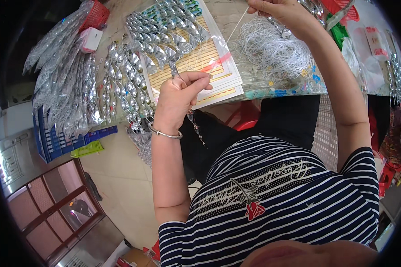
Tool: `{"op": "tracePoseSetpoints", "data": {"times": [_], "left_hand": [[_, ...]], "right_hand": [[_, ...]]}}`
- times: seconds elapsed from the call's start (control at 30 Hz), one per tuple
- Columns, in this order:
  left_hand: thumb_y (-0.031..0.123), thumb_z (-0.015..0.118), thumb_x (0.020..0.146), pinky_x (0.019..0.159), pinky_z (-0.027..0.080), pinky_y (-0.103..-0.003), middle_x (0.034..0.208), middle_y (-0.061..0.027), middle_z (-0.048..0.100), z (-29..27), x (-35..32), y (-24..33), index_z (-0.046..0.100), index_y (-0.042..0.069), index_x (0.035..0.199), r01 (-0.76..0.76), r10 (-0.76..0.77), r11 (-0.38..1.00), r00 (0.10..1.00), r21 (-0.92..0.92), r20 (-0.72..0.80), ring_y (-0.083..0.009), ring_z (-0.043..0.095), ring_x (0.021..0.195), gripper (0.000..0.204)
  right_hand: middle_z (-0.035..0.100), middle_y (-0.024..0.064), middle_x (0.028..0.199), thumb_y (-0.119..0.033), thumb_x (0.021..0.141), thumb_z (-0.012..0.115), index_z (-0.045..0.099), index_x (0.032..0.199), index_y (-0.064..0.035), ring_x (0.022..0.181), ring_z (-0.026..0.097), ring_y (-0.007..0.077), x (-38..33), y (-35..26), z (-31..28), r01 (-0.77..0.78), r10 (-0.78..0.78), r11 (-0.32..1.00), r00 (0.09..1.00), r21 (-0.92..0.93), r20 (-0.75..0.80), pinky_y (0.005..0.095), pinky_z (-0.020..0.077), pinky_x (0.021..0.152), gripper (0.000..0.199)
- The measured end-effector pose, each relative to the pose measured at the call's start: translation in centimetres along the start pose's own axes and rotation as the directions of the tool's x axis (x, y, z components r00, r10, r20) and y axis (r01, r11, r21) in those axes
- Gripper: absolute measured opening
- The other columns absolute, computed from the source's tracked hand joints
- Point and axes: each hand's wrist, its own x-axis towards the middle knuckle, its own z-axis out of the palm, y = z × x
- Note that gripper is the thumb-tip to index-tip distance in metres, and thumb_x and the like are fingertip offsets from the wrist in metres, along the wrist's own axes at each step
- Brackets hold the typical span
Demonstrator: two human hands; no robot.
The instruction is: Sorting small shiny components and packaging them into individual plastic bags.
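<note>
My left hand [176,97], with a metal bangle at the wrist, is closed on a shiny silver spiral strip [173,67]. The strip rises above the fist, and a twisted end hangs below it over my lap. Up at the far edge of the view, my right hand [278,10] pinches a thin white string [237,26], drawn taut and slanting down toward the left. Several more silver spirals [158,33] lie beyond my left hand on a stack of printed sheets [229,80]. A loose heap of white string [276,49] sits under my right forearm.
Plastic-wrapped silver spirals [60,84] pile up at the left, beside loose spirals [124,84] hanging over the table edge. Red baskets [95,15] and a small white box [92,40] stand behind. A blue crate [49,138] and a green tray [87,149] are lower left.
</note>
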Motion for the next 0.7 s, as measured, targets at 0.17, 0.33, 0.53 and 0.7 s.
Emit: {"op": "tracePoseSetpoints", "data": {"times": [0.17,0.33,0.53,0.7], "left_hand": [[0.010,0.070,0.083,0.046,0.029,-0.015,0.080,-0.0109,0.069,-0.5,0.4,0.1,0.067,-0.007,0.101,0.030,-0.031,0.999,0.999,0.026,0.012,-0.0008,0.042,0.052,0.024],[0.015,0.072,0.081,0.045,0.032,-0.018,0.076,-0.0048,0.068,-1.0,0.6,0.6,0.068,-0.002,0.090,0.073,-0.075,0.973,0.997,0.218,0.000,-0.0027,0.041,0.050,0.020],[0.016,0.072,0.081,0.046,0.033,-0.018,0.075,-0.0072,0.067,-1.7,0.9,-0.1,0.066,-0.004,0.090,0.088,-0.085,0.981,0.996,0.171,-0.027,-0.0035,0.042,0.049,0.023],[0.016,0.072,0.082,0.045,0.031,-0.016,0.074,-0.0056,0.067,-1.7,0.8,-0.5,0.067,-0.005,0.094,0.110,-0.102,0.977,0.993,0.180,-0.053,-0.0021,0.042,0.050,0.025]], "right_hand": [[0.066,0.0012,0.084,-0.018,0.091,0.062,0.061,0.097,-0.0049,0.074,0.057,0.0073,0.8,-0.1,-0.2,-0.070,0.067,0.994,0.997,-0.090,-0.037,0.0209,0.0450,0.065,0.015],[0.067,0.0020,0.083,-0.019,0.091,0.062,0.062,0.097,-0.0042,0.073,0.057,0.0073,2.6,1.5,-1.1,-0.028,0.023,0.994,0.998,-0.104,-0.052,0.0213,0.0448,0.063,0.016],[0.066,0.0023,0.080,-0.018,0.091,0.062,0.062,0.096,-0.0033,0.069,0.056,0.0074,3.3,1.7,-1.6,-0.052,0.040,0.986,0.996,-0.160,-0.074,0.0218,0.0440,0.060,0.016],[0.067,0.0024,0.080,-0.017,0.090,0.062,0.063,0.095,-0.0035,0.068,0.055,0.0074,3.2,1.7,-1.6,-0.044,0.022,0.969,0.996,-0.244,-0.091,0.0220,0.0433,0.060,0.014]]}}
